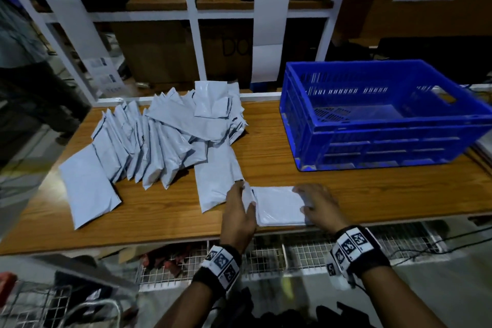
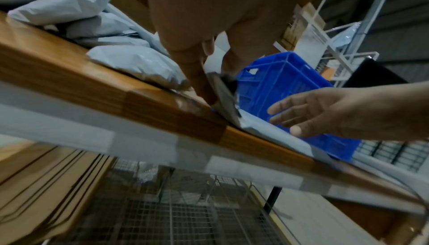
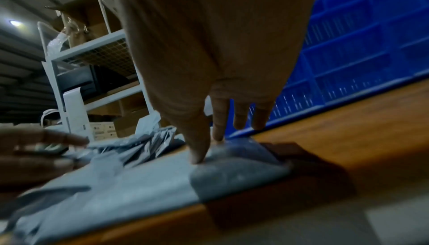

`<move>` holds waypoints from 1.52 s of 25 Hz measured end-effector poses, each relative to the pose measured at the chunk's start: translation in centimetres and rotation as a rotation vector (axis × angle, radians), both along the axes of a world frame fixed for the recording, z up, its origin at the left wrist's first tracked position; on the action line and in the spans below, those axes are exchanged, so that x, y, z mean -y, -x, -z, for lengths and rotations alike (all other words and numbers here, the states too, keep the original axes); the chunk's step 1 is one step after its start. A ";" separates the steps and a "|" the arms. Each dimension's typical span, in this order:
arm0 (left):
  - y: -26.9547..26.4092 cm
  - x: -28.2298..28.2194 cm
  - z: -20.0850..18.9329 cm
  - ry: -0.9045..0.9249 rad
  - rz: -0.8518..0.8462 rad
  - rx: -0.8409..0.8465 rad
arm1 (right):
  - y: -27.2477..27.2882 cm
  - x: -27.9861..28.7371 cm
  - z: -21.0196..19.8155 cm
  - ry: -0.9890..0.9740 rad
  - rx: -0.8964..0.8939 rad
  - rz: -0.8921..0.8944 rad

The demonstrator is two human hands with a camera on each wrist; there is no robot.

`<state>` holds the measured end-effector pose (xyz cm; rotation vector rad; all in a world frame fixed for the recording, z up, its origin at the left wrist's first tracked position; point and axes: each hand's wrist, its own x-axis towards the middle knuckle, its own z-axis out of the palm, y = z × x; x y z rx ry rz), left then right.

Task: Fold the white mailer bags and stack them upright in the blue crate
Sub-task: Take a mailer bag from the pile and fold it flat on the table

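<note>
Your left hand (image 1: 238, 210) grips the left end of a white mailer bag (image 1: 279, 205) that lies flat at the near edge of the wooden surface (image 1: 165, 210). Its thumb and fingers are curled round a raised flap at that end, and in the left wrist view the fingers (image 2: 199, 82) pinch the flap where it stands up off the wood. Your right hand (image 1: 319, 204) rests on the right end of the same bag with straight, spread fingers, grasping nothing. In the right wrist view its thumb presses down on the plastic while the other fingertips (image 3: 218, 131) reach past the bag's far edge.

Just left of this bag, another long mailer (image 1: 217, 178) lies flat, its near end touching your left hand. Beyond it sits a pile of mailers (image 1: 159, 141), many leaning against one another in a fanned row, a few heaped on top at the back. One more bag (image 1: 87, 189) lies flat at the left end of the pile.

The blue crate (image 1: 383, 138) stands on the right side of the surface, well apart from the bag under your hands. At least one pale bag (image 1: 378, 110) lies flat on its floor; nothing in it stands upright.

Below the surface's near edge runs a wire mesh shelf (image 1: 269, 255).
</note>
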<state>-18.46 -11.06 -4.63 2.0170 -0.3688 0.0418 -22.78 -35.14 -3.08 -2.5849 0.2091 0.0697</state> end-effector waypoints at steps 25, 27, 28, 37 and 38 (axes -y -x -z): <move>-0.4 3.8 3.5 -0.698 0.119 0.113 | 0.6 2.6 3.8 0.354 -0.022 -0.008; -0.5 3.9 3.2 -0.724 0.139 0.083 | 0.8 3.8 3.5 0.352 -0.090 -0.017; -0.5 3.9 3.1 -0.744 0.149 0.068 | 0.6 4.1 3.3 0.339 -0.120 -0.025; -1.4 5.6 3.0 -0.788 0.197 0.082 | -0.9 -0.7 2.4 0.336 -0.119 -0.270; -1.6 5.5 3.0 -0.779 0.202 0.086 | -0.7 -0.3 2.6 0.388 -0.133 -0.277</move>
